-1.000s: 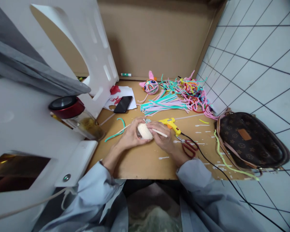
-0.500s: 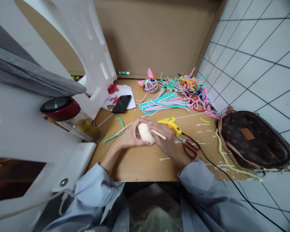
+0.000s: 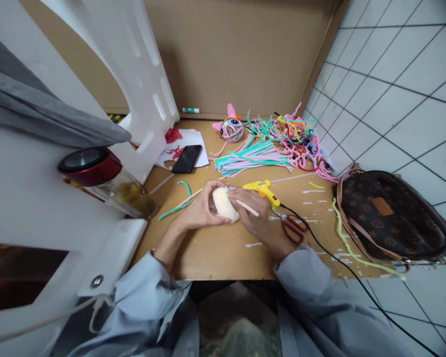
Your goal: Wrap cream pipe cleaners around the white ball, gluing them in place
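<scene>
Over the middle of the table, my left hand curls round a small clear ball. A wide band of cream pipe cleaner is wound side by side about the ball. My right hand pinches a cream pipe cleaner against the ball's right side, its loose end poking out past the fingers. The fingertips of that hand hide where the strip meets the ball. A yellow glue gun lies just beyond my right hand, and red-handled scissors rest to its right.
Behind are a bundle of teal and lilac pipe cleaners, a tangled colourful heap and a pink-eared ball figure. A phone lies on paper. Left stands a red-lidded bottle; right, a brown bag. The glue gun's cord crosses the table's right side.
The loose end of the pipe cleaner in my right hand has shifted slightly right. Both hands stay in nearly the same place on the ball.
</scene>
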A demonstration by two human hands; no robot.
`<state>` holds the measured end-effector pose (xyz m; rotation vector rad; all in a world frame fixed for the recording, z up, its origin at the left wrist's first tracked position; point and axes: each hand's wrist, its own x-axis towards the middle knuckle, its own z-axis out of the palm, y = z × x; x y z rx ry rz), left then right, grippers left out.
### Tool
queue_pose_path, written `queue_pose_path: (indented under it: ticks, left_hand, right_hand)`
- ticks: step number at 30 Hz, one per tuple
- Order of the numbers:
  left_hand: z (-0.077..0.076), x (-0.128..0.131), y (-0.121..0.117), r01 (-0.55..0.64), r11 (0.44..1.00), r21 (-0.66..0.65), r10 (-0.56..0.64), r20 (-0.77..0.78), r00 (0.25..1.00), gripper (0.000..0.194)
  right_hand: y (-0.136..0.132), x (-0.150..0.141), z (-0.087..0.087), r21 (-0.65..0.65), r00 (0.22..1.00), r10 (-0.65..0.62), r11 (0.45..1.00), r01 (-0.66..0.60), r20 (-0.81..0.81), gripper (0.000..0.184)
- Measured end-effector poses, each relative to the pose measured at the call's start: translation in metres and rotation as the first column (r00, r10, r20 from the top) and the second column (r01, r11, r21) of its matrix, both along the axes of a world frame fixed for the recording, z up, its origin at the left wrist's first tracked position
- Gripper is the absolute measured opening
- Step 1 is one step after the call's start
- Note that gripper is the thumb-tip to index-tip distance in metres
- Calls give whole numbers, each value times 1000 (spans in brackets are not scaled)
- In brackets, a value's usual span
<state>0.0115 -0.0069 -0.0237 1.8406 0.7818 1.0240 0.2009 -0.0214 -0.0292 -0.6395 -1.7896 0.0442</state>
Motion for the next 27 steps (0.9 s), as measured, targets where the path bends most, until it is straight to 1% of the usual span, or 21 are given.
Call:
queue_pose_path:
  ticks: [5, 10, 17, 21, 27]
  left_hand:
    - [0, 0, 0, 15, 1000, -13, -15, 5, 1000, 83]
    - [1, 1, -1, 26, 1000, -3, -26, -10, 1000, 81]
    - [-1, -1, 0, 18, 1000, 3, -18, -24, 1000, 79]
    - [0, -1, 0, 20, 1000, -13, -20, -37, 999, 75]
    - [3, -1, 0, 32, 999, -24, -33, -42, 999, 74]
  right_hand:
    - [1, 0, -3, -12, 1000, 14, 1000, -14, -15, 25]
    - [1, -1, -1, 47, 998, 39, 998, -36, -53, 25]
    - [0, -1, 0, 18, 999, 24, 1000, -24, -29, 20]
    - [1, -1, -2, -4, 1000, 12, 1000, -12, -18, 20]
    - [3, 0, -5, 8, 1000, 7, 1000, -7, -30, 20]
